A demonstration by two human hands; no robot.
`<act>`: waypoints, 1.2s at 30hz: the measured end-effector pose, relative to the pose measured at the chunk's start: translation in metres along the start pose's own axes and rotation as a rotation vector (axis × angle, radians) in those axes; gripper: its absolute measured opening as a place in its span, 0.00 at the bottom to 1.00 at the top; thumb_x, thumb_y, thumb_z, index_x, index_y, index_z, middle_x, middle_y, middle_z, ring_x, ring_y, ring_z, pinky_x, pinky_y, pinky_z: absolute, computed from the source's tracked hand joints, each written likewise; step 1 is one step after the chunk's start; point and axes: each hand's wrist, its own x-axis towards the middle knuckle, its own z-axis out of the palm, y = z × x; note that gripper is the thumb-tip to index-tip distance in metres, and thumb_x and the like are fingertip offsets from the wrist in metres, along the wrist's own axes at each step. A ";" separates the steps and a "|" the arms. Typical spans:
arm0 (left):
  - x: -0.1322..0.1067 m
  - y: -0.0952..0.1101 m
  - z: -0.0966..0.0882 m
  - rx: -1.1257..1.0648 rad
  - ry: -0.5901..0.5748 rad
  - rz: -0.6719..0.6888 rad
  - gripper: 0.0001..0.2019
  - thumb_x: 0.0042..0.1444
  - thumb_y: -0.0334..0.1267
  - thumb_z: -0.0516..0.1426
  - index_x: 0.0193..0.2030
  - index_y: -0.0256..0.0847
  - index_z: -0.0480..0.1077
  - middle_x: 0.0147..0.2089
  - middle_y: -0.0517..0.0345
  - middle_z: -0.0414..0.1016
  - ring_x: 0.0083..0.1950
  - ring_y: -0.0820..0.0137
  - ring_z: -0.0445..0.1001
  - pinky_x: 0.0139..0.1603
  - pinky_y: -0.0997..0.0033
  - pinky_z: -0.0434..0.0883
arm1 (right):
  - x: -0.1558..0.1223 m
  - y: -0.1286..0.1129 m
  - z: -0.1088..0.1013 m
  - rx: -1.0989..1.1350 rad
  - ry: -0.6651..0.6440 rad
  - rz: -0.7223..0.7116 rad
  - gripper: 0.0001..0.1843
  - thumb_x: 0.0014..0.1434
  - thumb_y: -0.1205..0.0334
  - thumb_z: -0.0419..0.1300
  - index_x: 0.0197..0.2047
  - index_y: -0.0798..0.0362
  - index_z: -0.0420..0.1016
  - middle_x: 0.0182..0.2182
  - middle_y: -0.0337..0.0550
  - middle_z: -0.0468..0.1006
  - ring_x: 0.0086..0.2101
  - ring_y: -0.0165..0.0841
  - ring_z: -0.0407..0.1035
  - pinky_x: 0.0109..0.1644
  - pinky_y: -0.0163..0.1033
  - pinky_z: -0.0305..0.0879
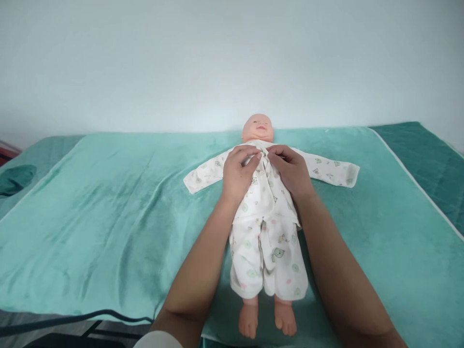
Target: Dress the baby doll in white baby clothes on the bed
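A baby doll (pixel 258 129) lies on its back, head toward the wall, bare feet toward me. It wears a white printed shirt (pixel 259 203) and matching trousers (pixel 286 261), with both sleeves stretched out sideways. At the upper chest, my left hand (pixel 241 169) is closed, thumb and fingers pinching the shirt's front near the neckline. Opposite it, my right hand (pixel 290 169) pinches the other side of the same opening. Between the fingertips some white ties or a knot (pixel 263 153) show, partly covered by the fingers.
A turquoise blanket (pixel 90 217) with soft wrinkles covers the bed. Darker green bedding (pixel 424 150) shows at the right, and more lies at the left. A pale wall (pixel 217 63) rises behind the doll. A dark cable (pixel 79 316) runs along the near left edge.
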 end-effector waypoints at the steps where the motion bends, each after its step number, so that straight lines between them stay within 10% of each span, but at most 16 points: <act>1: 0.000 0.000 0.000 -0.004 0.000 -0.004 0.05 0.62 0.36 0.61 0.41 0.45 0.80 0.50 0.55 0.80 0.56 0.67 0.77 0.62 0.64 0.72 | 0.000 0.000 0.000 -0.006 0.002 -0.002 0.05 0.57 0.58 0.63 0.33 0.49 0.76 0.38 0.37 0.79 0.33 0.30 0.65 0.41 0.39 0.63; 26: 0.000 -0.003 0.001 -0.053 0.015 -0.012 0.03 0.61 0.36 0.61 0.41 0.45 0.77 0.48 0.57 0.80 0.55 0.66 0.77 0.61 0.64 0.70 | 0.000 -0.002 -0.002 -0.044 -0.002 0.029 0.07 0.58 0.58 0.64 0.37 0.49 0.81 0.35 0.37 0.79 0.30 0.29 0.65 0.38 0.38 0.64; 36: 0.000 -0.005 0.001 -0.058 0.011 0.030 0.04 0.62 0.36 0.61 0.41 0.45 0.79 0.48 0.56 0.80 0.54 0.66 0.77 0.62 0.63 0.71 | 0.000 0.002 -0.002 -0.013 -0.016 -0.016 0.06 0.58 0.59 0.64 0.37 0.48 0.82 0.38 0.38 0.82 0.42 0.35 0.73 0.50 0.42 0.67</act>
